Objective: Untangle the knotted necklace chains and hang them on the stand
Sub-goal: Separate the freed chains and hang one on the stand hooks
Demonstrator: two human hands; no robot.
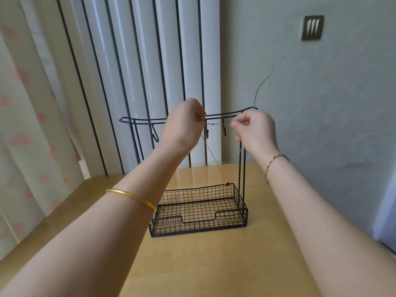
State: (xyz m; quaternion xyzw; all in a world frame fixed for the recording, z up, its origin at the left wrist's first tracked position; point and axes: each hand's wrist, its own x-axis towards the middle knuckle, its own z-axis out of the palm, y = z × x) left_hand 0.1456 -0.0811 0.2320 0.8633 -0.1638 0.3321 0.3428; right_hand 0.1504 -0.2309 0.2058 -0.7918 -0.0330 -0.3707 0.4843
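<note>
Pendant (226, 182): hangs at tray (192, 188) rim, lower centre; keep clear of mesh.
Left hand (184, 123): pinches chain (211, 155) beside clasp (211, 124), centre frame.
Right hand (255, 129): pinches chain past clasp, span taut.
Next: lower span onto 1 hook (224, 131) of stand (145, 119), upper centre; release gently.

The stand (199, 206) sits on the table (214, 264), radiator (150, 71) behind it, curtain (25, 103) left.
</note>
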